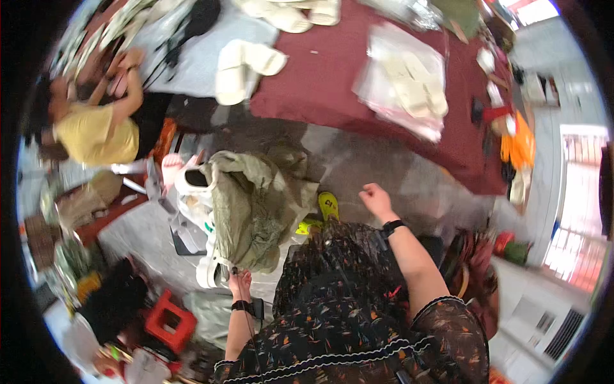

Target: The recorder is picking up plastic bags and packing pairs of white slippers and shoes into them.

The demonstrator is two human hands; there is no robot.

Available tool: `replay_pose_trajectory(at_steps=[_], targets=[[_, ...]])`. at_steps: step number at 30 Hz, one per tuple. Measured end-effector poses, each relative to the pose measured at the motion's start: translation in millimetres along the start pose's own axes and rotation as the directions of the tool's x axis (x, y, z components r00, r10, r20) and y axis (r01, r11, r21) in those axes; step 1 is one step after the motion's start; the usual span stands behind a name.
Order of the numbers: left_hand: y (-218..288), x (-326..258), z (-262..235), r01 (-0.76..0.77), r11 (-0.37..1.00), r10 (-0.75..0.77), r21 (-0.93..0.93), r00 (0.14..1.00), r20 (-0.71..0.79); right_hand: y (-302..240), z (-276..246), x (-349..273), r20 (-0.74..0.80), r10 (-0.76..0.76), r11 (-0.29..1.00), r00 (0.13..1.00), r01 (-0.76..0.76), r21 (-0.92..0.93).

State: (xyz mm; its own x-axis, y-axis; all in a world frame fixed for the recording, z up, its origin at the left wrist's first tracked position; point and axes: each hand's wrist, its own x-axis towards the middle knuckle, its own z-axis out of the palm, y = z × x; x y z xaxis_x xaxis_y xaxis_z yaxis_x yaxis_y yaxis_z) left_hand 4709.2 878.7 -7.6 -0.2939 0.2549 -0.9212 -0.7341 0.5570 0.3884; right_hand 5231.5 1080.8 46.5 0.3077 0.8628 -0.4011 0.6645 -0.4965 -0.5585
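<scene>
A grey-green woven sack (246, 205) lies crumpled on the floor to my left, with white shoes (197, 178) spilling along its left side. At the sack's near edge is my left hand (240, 285), its fingers closed and seemingly pinching the fabric beside a white shoe (208, 272). My right hand (377, 200) hangs over the floor right of my yellow-green clogs (327, 205); its fingers are curled in, and nothing shows in them. It is apart from the sack and the table.
Ahead, a table with a dark red cloth (320, 83) bears cream slippers (246, 67) and bagged slippers (409, 83). A person in yellow (99, 131) works at the far left. A red stool (170, 321) stands at the near left. An orange bag (518, 144) hangs at right.
</scene>
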Motion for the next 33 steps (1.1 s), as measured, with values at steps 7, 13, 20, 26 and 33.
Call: replay_pose_trajectory(at_steps=[7,13,20,26,33], targets=[[39,-25,85,-0.184,0.478,-0.038,0.859,0.972,0.230,238,-60,-155,-0.347,0.357,0.927,0.867,-0.284,0.243],[47,-22,154,-0.404,0.318,-0.220,0.858,0.848,0.482,232,-58,-315,-0.531,0.638,0.740,0.558,-0.634,0.222],[7,-20,206,-0.622,-0.032,-0.188,0.783,0.773,0.606,239,-80,-537,-0.909,0.417,0.350,0.012,-0.925,0.148],[-106,-89,235,-0.794,-0.374,-0.414,0.479,0.605,0.680,307,-76,-674,-0.646,0.619,-0.054,-0.447,-0.845,0.533],[-347,-112,182,-0.740,-0.132,-0.680,0.660,0.552,0.483,422,-75,-757,-0.010,0.887,-0.101,0.461,0.215,0.971]])
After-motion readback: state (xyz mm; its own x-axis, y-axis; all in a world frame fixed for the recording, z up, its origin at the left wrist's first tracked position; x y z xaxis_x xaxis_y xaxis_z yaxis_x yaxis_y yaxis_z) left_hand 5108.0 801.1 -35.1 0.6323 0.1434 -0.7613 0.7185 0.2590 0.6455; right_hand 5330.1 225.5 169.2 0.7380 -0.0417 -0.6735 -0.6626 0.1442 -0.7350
